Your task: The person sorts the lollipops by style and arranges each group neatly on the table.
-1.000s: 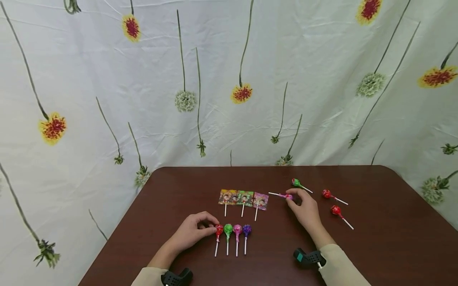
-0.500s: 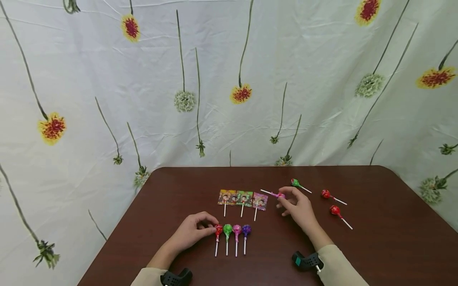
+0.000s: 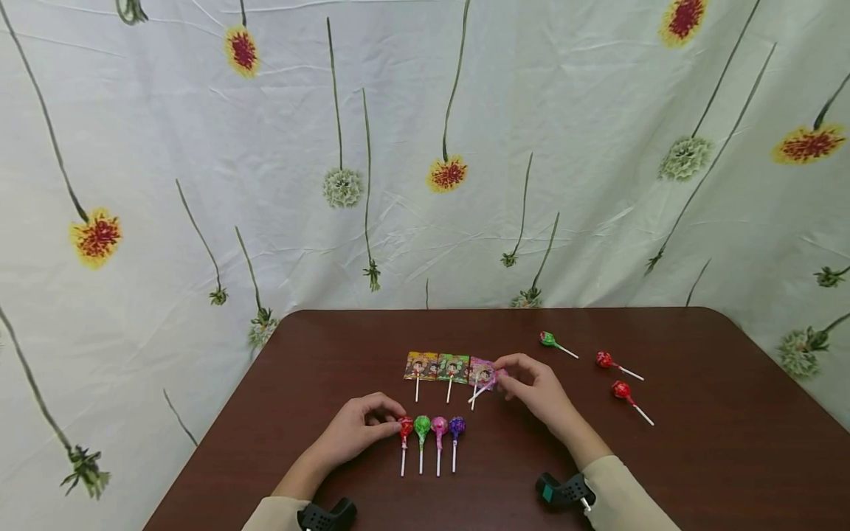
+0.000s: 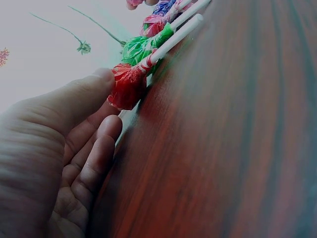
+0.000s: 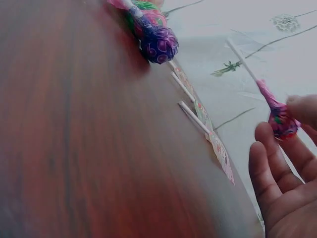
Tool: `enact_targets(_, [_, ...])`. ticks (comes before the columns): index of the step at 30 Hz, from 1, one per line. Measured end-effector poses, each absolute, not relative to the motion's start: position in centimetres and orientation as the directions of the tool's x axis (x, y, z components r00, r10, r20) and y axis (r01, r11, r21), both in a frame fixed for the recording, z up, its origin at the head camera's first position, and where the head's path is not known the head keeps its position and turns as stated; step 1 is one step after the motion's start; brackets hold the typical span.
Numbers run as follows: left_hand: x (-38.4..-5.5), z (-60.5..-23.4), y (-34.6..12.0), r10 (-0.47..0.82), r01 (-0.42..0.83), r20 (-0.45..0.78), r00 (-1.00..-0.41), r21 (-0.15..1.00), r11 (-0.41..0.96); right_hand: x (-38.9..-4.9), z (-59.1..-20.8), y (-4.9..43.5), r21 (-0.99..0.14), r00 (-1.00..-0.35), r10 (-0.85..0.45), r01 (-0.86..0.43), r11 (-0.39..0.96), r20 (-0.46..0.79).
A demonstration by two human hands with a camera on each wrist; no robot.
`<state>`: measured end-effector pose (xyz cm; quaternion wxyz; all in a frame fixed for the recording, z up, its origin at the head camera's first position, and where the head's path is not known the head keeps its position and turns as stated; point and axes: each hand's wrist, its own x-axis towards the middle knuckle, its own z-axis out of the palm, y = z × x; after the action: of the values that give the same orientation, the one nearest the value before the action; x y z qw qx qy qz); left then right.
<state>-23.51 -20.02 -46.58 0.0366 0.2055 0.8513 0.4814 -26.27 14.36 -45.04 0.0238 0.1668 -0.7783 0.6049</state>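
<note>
My right hand (image 3: 534, 387) pinches a pink and purple lollipop (image 5: 283, 120) by its wrapped head, its white stick pointing toward the near left. In the head view this lollipop overlaps the purple flat-packet lollipop (image 3: 479, 369). My left hand (image 3: 361, 428) has thumb and fingers at the head of a red lollipop (image 4: 130, 85), first in a near row. To its right in that row lie a green lollipop (image 3: 422, 426), a pink lollipop (image 3: 439, 427) and a dark purple lollipop (image 3: 457, 427), sticks toward me.
Behind the row lie a yellow flat-packet lollipop (image 3: 421, 365) and a green flat-packet lollipop (image 3: 454, 367). Farther right are a green lollipop (image 3: 547, 339) and two red lollipops, one farther (image 3: 605, 360), one nearer (image 3: 623, 390). A flowered cloth (image 3: 398, 236) hangs behind the brown table (image 3: 299, 361).
My right hand has carried the pink and purple lollipop leftward to the purple packet, and its stick has swung round to point nearer me. The left hand stays in place.
</note>
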Motion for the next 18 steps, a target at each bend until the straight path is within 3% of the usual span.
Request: enact_targets(18, [-23.7,-46.55,-20.21,0.442,0.392,0.168,-0.881,0.781,0.486,-25.93,-45.75,13.52,-0.917,-0.839,-0.529,-0.302,0.261,0.126])
